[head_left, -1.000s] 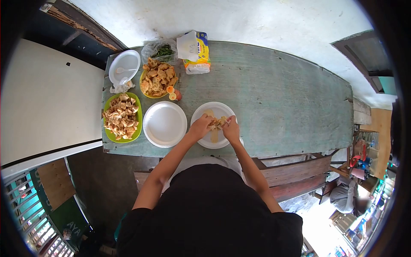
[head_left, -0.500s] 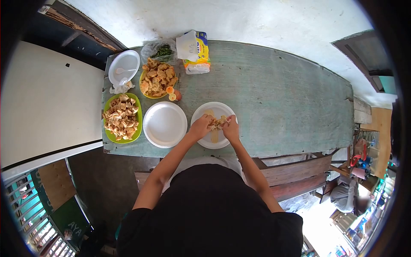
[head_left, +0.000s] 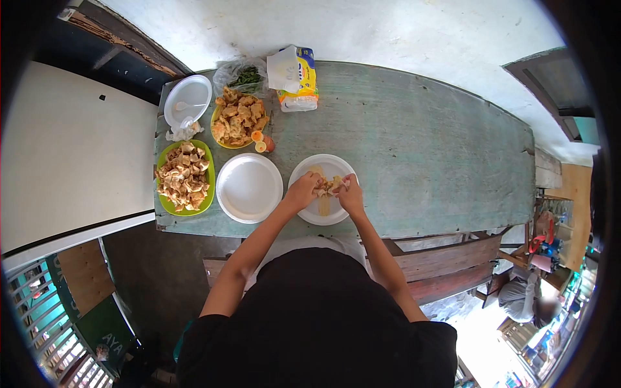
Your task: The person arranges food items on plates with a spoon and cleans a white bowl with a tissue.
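Observation:
My left hand (head_left: 302, 193) and my right hand (head_left: 350, 194) meet over a white foam plate (head_left: 325, 157). Pinched between the fingers of both is a crinkled, browned piece of fried food (head_left: 328, 187), which looks like part of a fritter or fried dumpling; its exact kind is partly covered by the fingers. Beneath it, pale yellow flat strips (head_left: 324, 207) lie on the plate. A second white foam plate (head_left: 249, 188) stands just left of the one I work over.
Left on the green table (head_left: 427, 149) are a green plate (head_left: 209, 187) of fried dumplings, a yellow bowl of fritters (head_left: 239, 121), small orange cups (head_left: 259, 137) and a white bowl (head_left: 171, 107). Behind stand a bag of green leaves (head_left: 246, 76) and a tissue pack (head_left: 304, 81). A person sits far right.
My right hand has turned slightly, and its fingers have shifted on the fried piece. My left hand stays nearly in place; the plates and bowls have not moved.

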A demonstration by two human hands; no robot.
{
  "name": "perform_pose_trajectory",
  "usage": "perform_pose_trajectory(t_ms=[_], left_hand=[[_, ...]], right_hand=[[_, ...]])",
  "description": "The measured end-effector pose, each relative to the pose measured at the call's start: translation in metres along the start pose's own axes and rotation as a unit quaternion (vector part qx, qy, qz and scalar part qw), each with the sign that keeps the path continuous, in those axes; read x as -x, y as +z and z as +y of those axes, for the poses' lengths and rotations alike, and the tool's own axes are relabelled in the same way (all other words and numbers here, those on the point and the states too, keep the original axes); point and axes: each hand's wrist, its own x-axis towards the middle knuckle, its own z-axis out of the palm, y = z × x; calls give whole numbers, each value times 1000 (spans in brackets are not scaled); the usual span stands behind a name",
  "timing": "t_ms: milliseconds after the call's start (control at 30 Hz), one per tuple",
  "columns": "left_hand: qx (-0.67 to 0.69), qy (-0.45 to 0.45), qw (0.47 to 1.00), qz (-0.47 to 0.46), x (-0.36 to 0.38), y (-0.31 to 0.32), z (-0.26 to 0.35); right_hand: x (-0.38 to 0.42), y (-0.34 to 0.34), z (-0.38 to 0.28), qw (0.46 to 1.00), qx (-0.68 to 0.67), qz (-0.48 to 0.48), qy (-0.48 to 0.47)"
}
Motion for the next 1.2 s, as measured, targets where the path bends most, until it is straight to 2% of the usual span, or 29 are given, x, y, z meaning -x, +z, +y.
perform_pose_trajectory(t_ms=[133,300,733,1033,1200], left_hand=[[1,-16,1000,-3,0,-5,5],[10,-44,999,-5,2,-4,7],[35,-47,998,-5,2,2,1],[60,-63,996,-9,2,-2,5],[52,-58,997,-8,1,3,-2]], right_hand=[[3,-1,-1,1000,9,-8,-28],[13,-8,-20,994,91,-14,-57],[19,2,-34,991,98,11,-88],[19,-1,-37,994,85,-16,-73],[16,-2,-30,989,82,0,-124]])
